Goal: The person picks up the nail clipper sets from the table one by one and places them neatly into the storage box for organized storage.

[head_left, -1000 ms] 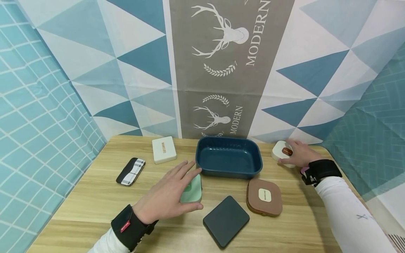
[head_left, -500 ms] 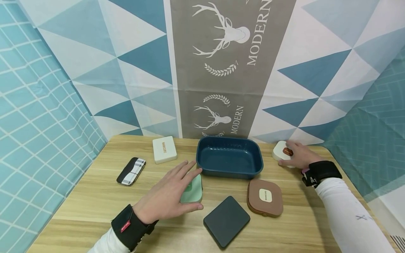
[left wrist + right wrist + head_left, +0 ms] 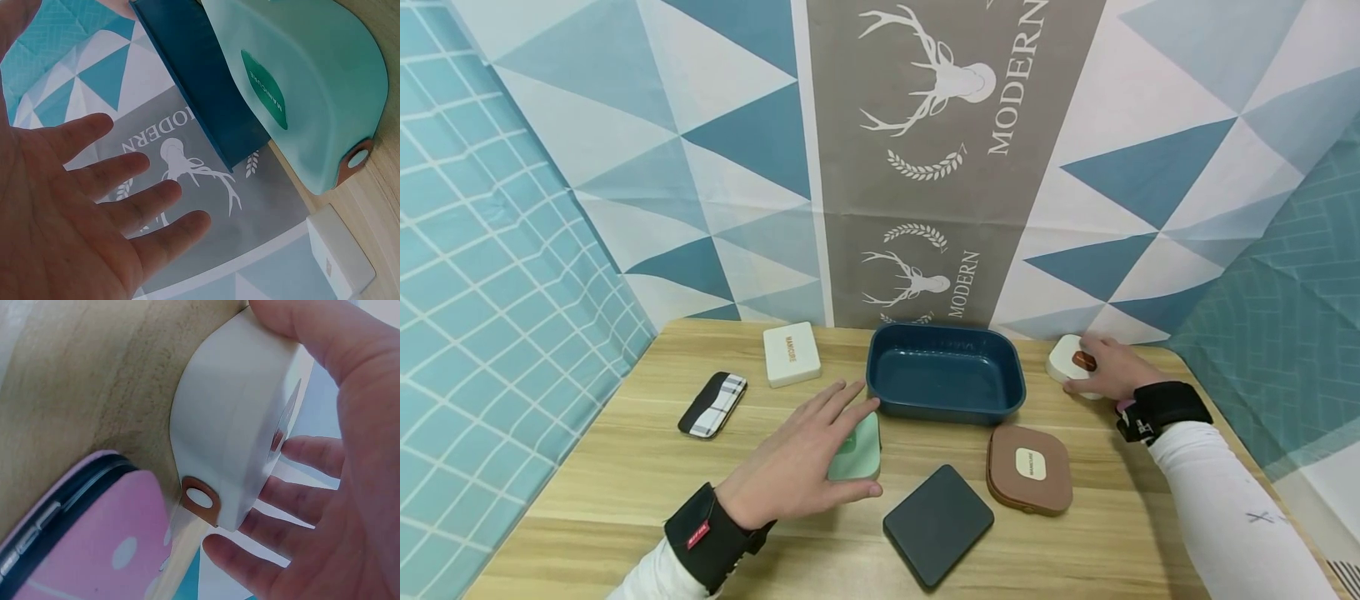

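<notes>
Hardly anything has changed over the last second; the left hand (image 3: 793, 462) stays over the mint-green case (image 3: 859, 458), its fingers spread and holding nothing, with no contact visible in the left wrist view; the right hand (image 3: 1116, 369) likewise stays at the white case with the brown label (image 3: 1063, 358), its thumb by one edge, its fingers loosely extended and apart; how firmly it touches, I cannot tell; both cases rest on the table (image 3: 820, 558), the mint one near the front left corner of the blue dish (image 3: 946, 410), the white one beyond its right end; neither is lifted, so the work, I judge, stands where it stood.
</notes>
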{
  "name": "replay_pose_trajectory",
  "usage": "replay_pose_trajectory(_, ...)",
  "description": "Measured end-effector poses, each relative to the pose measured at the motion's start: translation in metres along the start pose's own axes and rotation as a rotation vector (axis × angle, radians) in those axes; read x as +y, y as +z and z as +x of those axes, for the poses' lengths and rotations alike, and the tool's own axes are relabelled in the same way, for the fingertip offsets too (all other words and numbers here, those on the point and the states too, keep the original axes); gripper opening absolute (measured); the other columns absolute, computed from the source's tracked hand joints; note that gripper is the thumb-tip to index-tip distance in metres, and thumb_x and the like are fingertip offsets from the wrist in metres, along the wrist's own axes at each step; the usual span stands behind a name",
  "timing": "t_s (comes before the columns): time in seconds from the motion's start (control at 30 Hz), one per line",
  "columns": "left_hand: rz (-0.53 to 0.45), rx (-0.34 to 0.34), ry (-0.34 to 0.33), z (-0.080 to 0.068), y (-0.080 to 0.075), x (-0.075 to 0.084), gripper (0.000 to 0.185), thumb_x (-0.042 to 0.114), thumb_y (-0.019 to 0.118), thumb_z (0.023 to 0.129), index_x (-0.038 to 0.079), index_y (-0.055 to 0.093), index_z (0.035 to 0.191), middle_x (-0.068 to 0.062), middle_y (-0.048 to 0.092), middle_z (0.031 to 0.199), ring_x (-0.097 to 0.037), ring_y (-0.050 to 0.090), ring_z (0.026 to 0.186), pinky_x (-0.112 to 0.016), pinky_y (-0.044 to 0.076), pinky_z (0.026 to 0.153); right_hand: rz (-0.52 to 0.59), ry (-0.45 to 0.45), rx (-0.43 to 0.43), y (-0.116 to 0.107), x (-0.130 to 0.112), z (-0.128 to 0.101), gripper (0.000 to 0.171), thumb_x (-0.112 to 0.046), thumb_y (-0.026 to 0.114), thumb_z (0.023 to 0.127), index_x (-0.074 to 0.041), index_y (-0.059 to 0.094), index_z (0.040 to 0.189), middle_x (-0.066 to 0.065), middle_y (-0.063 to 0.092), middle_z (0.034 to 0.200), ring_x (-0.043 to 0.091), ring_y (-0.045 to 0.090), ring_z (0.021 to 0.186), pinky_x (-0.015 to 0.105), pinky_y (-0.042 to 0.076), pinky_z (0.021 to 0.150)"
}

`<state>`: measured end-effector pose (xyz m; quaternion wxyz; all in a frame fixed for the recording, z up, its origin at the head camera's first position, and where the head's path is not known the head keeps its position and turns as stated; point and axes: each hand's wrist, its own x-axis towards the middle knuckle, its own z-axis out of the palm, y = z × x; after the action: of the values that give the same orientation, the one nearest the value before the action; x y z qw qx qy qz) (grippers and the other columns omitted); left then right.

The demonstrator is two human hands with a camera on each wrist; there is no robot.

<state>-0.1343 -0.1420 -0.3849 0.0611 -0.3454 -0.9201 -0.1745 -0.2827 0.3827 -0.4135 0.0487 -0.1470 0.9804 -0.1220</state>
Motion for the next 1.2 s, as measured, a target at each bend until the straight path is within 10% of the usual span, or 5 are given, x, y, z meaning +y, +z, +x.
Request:
replay_pose_trajectory(0.33, 0.002, -0.001, 0.007, 0.003, 0.0, 0.0, 0.1, 0.083, 0.059, 0.089, 0.018, 0.043, 0.164, -0.013, 0.031, 0.172, -0.039, 0.03, 0.156, -0.06, 0.034, 0.12, 0.005, -0.036, 0.026, 0.0, 0.002, -0.002, 0.059, -0.049, 0.088, 0.086, -0.006, 0.049, 0.096, 0.008, 0.045, 0.088, 0.026, 0.045, 0.08, 0.044, 0.035, 0.072)
replay_pose_trajectory(0.83, -0.001, -0.008, -0.001, 0.002, 0.0, 0.001, 0.101, 0.084, 0.058, 0.089, 0.017, 0.044, 0.163, -0.012, 0.031, 0.172, -0.039, 0.029, 0.157, -0.06, 0.034, 0.12, -0.005, -0.051, 0.047, -0.004, 0.001, -0.007, 0.059, -0.047, 0.089, 0.085, -0.009, 0.045, 0.092, 0.008, 0.043, 0.086, 0.027, 0.043, 0.082, 0.046, 0.033, 0.072)
replay_pose_trajectory(1.0, -0.006, -0.017, -0.011, 0.001, -0.001, 0.001, 0.101, 0.085, 0.057, 0.089, 0.019, 0.043, 0.163, -0.011, 0.029, 0.173, -0.039, 0.028, 0.157, -0.06, 0.034, 0.121, -0.029, -0.067, 0.051, -0.01, -0.007, -0.008, 0.057, -0.045, 0.09, 0.084, -0.007, 0.049, 0.096, 0.009, 0.046, 0.089, 0.029, 0.046, 0.085, 0.046, 0.035, 0.074)
replay_pose_trajectory(1.2, -0.002, -0.018, -0.01, 0.001, 0.0, 0.001, 0.1, 0.085, 0.057, 0.089, 0.019, 0.043, 0.164, -0.012, 0.03, 0.172, -0.038, 0.028, 0.157, -0.06, 0.034, 0.121, -0.036, -0.078, 0.042, -0.022, -0.019, -0.011, 0.089, -0.05, 0.086, 0.087, 0.011, 0.051, 0.141, 0.035, 0.055, 0.128, 0.047, 0.055, 0.112, 0.058, 0.048, 0.089)
